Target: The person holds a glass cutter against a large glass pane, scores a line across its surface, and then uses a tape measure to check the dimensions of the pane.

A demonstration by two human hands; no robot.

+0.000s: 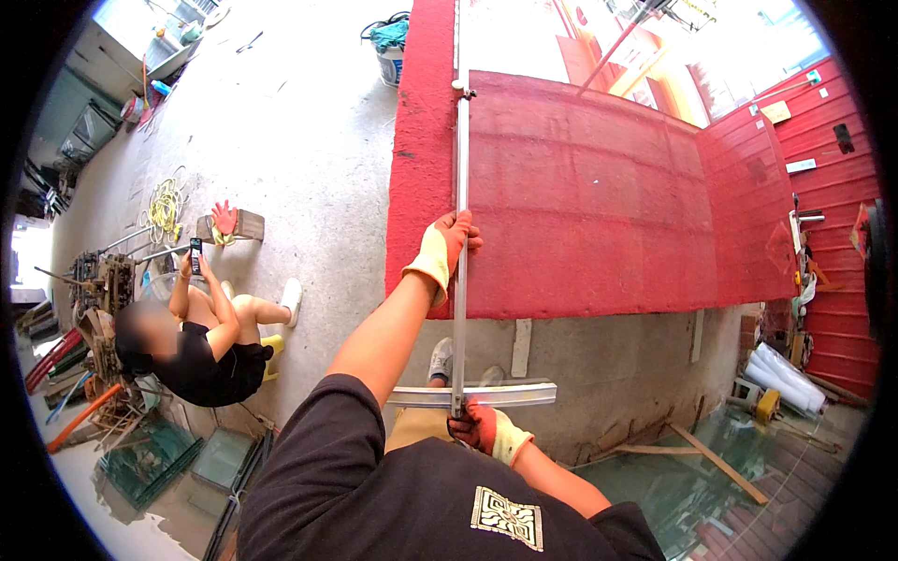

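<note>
Clock positions taken from the view's centre. T-square [462, 168], pale metal: bar runs from 12 toward 6 o'clock, over the red table [416, 150] and along the left edge of a glass sheet [599, 187]; crossbar [519, 395] lies crosswise at 6, beyond the table's near edge.

Left hand [447, 249], in an orange-and-cream glove: at centre, fingers wrapped over the bar. Right hand [493, 432], gloved alike: at 6, fingers curled beside the joint of bar and crossbar; cannot tell how closely they grip.

Surroundings: bucket [391, 65] near 11. Rope [166, 206], yellow, near 10, beside a stool [251, 225] bearing a red glove [224, 217]. Co-worker [201, 365], seated, near 8, holds a phone [195, 254]. Rolls [784, 381] of white film at 4.
</note>
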